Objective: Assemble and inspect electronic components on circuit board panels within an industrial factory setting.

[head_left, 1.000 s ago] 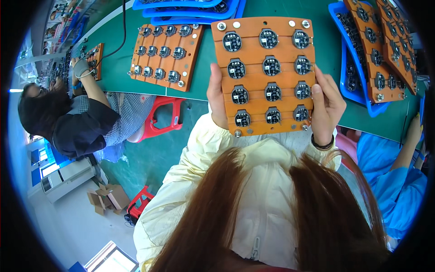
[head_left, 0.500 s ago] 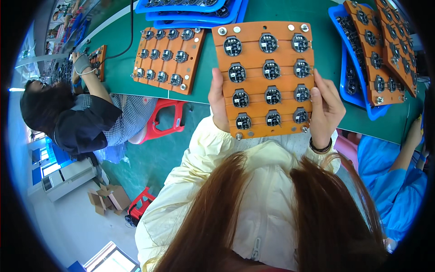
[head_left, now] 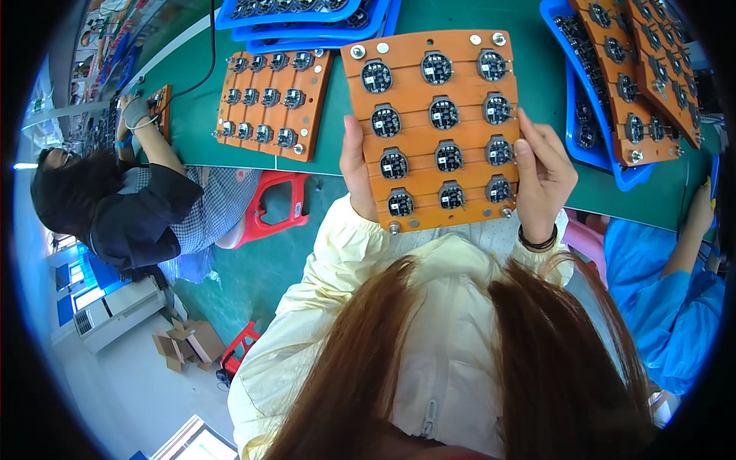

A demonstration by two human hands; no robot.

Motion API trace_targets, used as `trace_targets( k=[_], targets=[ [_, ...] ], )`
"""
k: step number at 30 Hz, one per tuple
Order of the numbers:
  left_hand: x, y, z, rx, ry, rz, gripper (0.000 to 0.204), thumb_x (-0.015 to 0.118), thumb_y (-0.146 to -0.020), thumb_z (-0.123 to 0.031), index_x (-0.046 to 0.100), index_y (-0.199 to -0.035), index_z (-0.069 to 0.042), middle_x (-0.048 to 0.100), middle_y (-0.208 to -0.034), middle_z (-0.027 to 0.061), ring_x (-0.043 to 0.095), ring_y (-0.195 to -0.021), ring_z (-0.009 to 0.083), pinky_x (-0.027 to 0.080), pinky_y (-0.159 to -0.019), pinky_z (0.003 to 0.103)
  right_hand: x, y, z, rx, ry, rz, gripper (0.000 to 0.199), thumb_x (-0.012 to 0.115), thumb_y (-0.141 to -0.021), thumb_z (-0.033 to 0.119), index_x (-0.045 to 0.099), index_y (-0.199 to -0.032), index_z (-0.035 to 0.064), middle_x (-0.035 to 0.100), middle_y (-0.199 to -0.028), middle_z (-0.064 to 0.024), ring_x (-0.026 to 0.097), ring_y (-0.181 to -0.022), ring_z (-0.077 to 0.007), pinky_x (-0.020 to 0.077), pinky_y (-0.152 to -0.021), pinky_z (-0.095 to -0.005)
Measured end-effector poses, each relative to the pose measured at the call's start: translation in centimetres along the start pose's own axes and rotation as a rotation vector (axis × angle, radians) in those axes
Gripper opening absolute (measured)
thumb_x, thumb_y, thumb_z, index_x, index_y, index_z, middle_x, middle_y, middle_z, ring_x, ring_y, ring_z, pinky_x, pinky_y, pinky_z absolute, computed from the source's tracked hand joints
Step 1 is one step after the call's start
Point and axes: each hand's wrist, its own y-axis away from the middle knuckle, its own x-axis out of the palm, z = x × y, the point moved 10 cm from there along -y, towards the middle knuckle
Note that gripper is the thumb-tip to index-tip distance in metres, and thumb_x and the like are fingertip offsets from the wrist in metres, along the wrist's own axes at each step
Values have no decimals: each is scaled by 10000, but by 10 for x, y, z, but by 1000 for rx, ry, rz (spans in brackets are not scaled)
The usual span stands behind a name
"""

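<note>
Between my two hands I hold up an orange fixture board (head_left: 418, 137) by its side edges. Rows of small round black circuit boards (head_left: 443, 113) sit in its recesses, and metal pins stand at its corners. My left hand (head_left: 359, 169) grips the left edge, the thumb showing upright beside it and the other fingers hidden behind. My right hand (head_left: 546, 172) is closed on the right edge, with its thumb lying along the side. A second orange fixture board (head_left: 264, 111), also filled with round circuit boards, lies on the green table to the left.
Stacked blue trays (head_left: 307, 32) with parts stand at the far side of the green table (head_left: 529, 23). To the right, more filled fixture boards (head_left: 625, 84) lean on blue trays (head_left: 632, 180). Co-workers sit at left (head_left: 146, 207) and right (head_left: 659, 284). A red stool (head_left: 280, 207) stands at left.
The held board and both hands have shifted slightly left in the picture, along with most of the surroundings. My grip on the board looks the same.
</note>
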Motion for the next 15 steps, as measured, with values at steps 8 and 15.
trace_targets(
  k=[8,15],
  targets=[
    [-2,0,-1,9,5,-12,613,392,-866,-506,321,-1291,-70,403,-1281,147,436,-1125,325,375,-923,477,0,-1,2,-26,-8,-18,287,541,-795,-59,572,-1080,-38,544,-806,-66,450,-639,-76,365,-555,-185],
    [2,0,0,-1,-55,-16,624,394,-863,-511,312,-1296,-69,402,-1282,145,436,-1128,318,383,-919,466,0,0,-1,15,-34,-14,277,542,-795,-60,574,-1070,-52,560,-851,-67,472,-701,-78,374,-611,-178]
  ],
)
